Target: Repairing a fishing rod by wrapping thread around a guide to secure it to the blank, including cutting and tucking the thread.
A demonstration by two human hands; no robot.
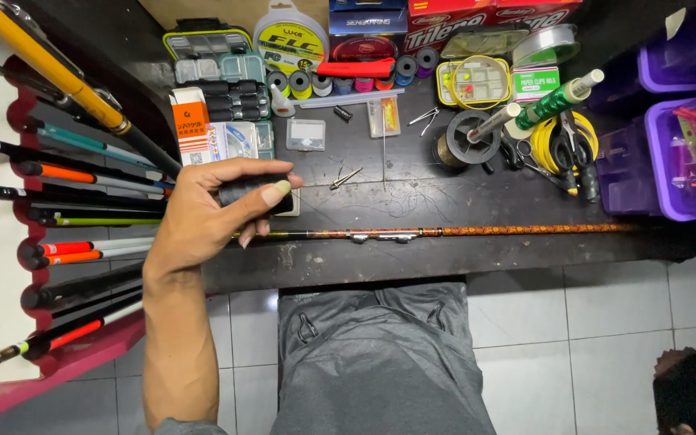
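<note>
Dark cluttered workbench (412, 201) over white tile. Left hand (203, 213) clenched round black spool (247, 191), just above orange rod (461, 232) lying near the bench's near edge. Right hand out of sight. Risk: careless nudge, rod rolling off the edge; loose line snagging on scissors (561, 153).

My left hand (203, 213) holds a black cylindrical piece (253, 193) over the dark table (412, 258), fingers wrapped round it. Just beside it a thin brown fishing rod (461, 232) lies lengthwise along the table's near edge. Rod rack (10, 266) at left, loaded. Line spools (340, 82), tackle boxes and scissors (561, 149) crowd the far side. Purple bins (678, 153) at right.
</note>
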